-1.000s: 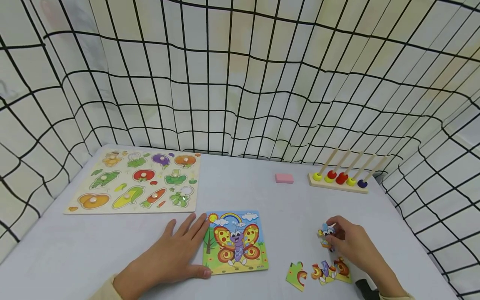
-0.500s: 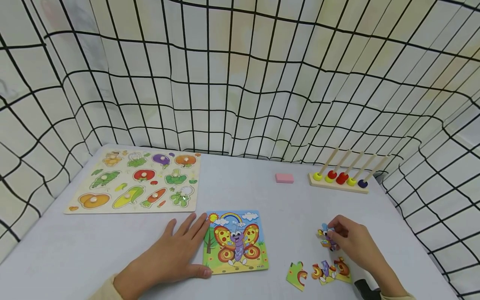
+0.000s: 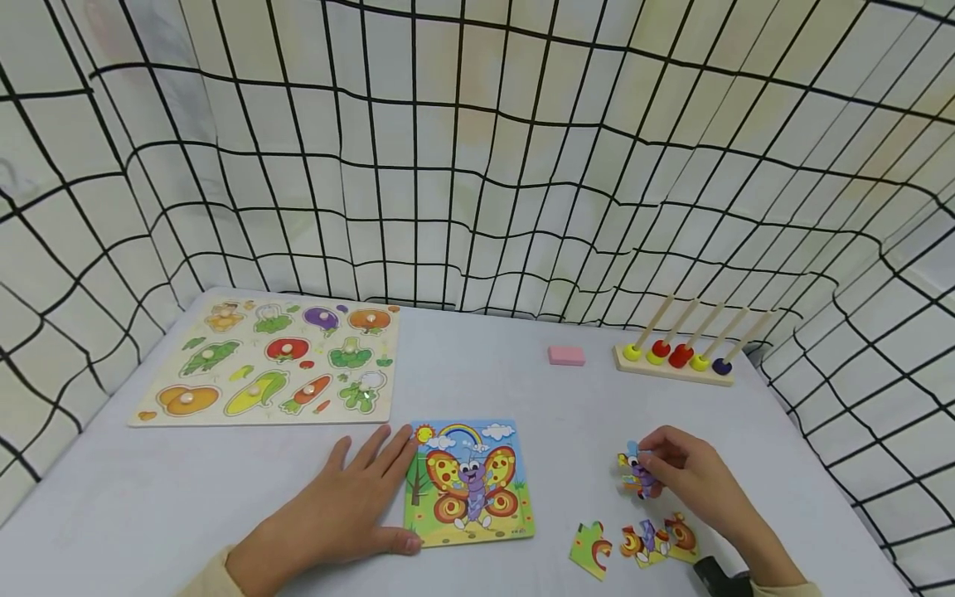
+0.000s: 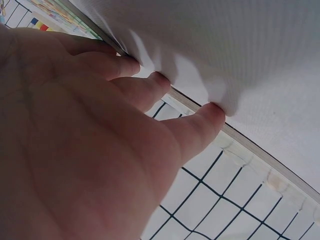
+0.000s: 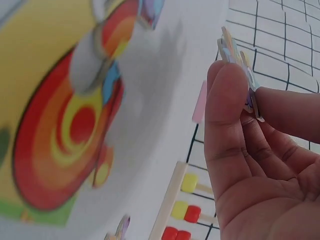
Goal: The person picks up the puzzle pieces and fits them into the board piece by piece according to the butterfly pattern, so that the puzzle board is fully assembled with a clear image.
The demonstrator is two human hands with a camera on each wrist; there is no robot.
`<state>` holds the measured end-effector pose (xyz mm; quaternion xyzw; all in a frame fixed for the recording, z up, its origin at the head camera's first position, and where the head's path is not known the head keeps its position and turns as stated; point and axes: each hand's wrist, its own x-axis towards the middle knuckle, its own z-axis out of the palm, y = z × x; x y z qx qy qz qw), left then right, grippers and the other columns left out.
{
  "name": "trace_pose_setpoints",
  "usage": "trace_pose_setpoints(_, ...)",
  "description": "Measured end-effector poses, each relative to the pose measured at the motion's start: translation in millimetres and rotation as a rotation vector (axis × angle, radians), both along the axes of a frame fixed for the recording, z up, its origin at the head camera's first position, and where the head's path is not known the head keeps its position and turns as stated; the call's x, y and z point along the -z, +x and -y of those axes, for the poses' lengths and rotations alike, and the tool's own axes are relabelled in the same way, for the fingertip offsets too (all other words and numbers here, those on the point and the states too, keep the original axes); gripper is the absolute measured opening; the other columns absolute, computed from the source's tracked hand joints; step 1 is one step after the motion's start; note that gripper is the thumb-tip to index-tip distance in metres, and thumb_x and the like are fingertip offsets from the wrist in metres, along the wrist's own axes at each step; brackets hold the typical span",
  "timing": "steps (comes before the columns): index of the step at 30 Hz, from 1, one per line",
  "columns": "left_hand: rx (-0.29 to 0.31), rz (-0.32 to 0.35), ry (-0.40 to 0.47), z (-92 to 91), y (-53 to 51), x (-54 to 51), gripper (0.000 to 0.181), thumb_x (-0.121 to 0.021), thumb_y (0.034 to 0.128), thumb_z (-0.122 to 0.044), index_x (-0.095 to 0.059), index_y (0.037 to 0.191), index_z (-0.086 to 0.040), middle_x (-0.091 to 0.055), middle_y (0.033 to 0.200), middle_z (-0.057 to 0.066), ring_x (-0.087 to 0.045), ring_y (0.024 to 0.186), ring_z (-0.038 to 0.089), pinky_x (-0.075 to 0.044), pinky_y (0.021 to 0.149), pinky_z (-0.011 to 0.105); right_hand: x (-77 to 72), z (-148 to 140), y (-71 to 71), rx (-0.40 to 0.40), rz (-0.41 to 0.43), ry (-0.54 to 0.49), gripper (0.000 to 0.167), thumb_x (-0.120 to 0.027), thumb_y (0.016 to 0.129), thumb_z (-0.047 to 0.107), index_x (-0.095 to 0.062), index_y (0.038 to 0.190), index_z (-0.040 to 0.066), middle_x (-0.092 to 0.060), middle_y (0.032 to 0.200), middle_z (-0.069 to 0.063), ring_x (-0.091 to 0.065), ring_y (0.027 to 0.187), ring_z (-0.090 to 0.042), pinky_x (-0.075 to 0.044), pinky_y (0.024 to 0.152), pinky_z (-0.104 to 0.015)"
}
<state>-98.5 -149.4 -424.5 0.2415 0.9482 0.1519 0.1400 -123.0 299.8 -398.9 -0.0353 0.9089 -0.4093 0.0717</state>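
A black net (image 3: 492, 157) over pale sheeting walls in the far side and both flanks of the white surface (image 3: 477, 365). At the surface's far left lies the vegetable board (image 3: 261, 361). Nearer, the left hand (image 3: 346, 506) rests flat, fingers spread, at the left edge of the butterfly board (image 3: 470, 514). Apart to the right, the right hand (image 3: 694, 477) pinches a butterfly part (image 3: 637, 477) between thumb and fingers, raised off the surface. The abacus (image 3: 671, 369) stands far right; loose pieces (image 3: 645, 545) lie below the right hand; a pink block (image 3: 566, 356) sits near the abacus.

Fingers cover some of the butterfly part; whether it is one piece or several is unclear. A dark object (image 3: 719, 578) by the right wrist is cut off below, as are both sleeves. The right wrist view blurs its nearest print.
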Motion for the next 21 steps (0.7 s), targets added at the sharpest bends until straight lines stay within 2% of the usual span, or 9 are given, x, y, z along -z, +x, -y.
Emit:
trace_pose_setpoints(9,0.007,-0.012,-0.004,0.7,0.0,0.9,0.123,-0.071,0.0819,-0.082,-0.032,0.167,-0.002,-0.024,0.175,0.017,-0.016,0.161,0.045,-0.013,0.117,0.081,0.1,13.7,-3.4,-0.033,0.037,-0.064,0.017,-0.067,0.105,0.005,-0.066,0.121,-0.001,-0.070,0.096,-0.009,-0.070,0.077,-0.026,-0.061,0.073,-0.031)
trace_pose_setpoints(21,0.004,-0.007,0.003,0.9,0.4,0.0,0.123,-0.071,0.0821,-0.081,-0.032,0.167,-0.001,-0.024,0.176,0.017,-0.016,0.161,0.046,-0.012,0.117,0.081,-0.8,36.4,-7.5,-0.162,0.057,-0.135,0.022,-0.072,0.102,0.003,-0.067,0.123,-0.002,-0.069,0.100,-0.010,-0.070,0.084,-0.026,-0.061,0.075,-0.029)
